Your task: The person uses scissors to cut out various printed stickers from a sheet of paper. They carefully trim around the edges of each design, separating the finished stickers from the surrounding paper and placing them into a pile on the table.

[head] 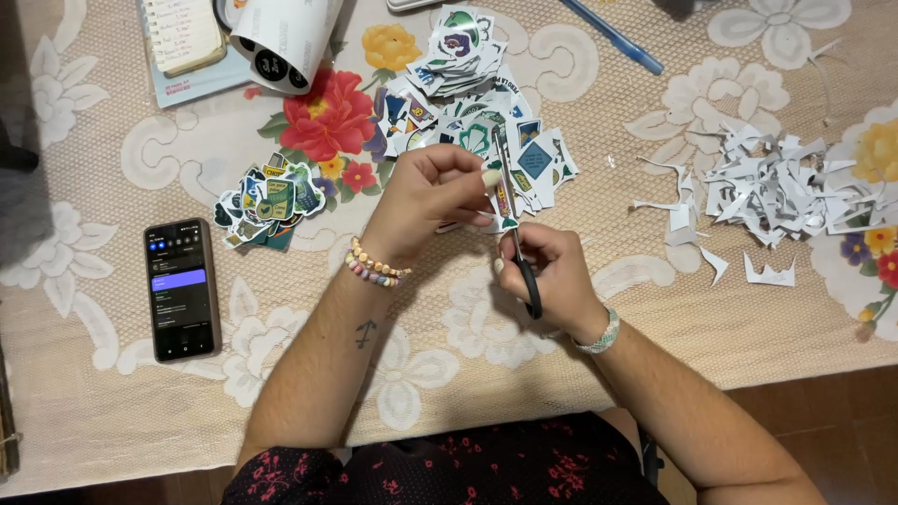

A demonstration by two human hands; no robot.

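Looking down from head height, the view takes in a worktop (112, 411) covered with a beige lace cloth patterned with flowers. At the far left a dark smartphone (182, 290) lies flat with its screen lit, and above it, at the top edge, sits a notebook (185, 42) beside a curled roll of white sticker sheet (285, 39). Just right of the phone rests a small heap of cut-out stickers (269, 204), near a printed red flower. Moving toward the middle, the left hand (426, 201), with a beaded bracelet at its wrist and a small tattoo on the forearm, pinches a small sticker piece (506, 217) between thumb and fingertips, its fingers pressed together around the paper. Behind the hands spreads a larger pile of uncut and cut stickers (468, 84) in blue, green and white. Touching the pinched piece, a pair of scissors (513, 229) with black handles points up and away from the person, blades meeting the paper. The right hand (552, 276), wearing a pale woven bracelet, has its fingers curled through and around the scissor handles, gripping them closed. Farther right, a blue pen (613, 36) lies at the top edge, and a scatter of white paper trimmings (776, 182) covers the right side of the worktop.
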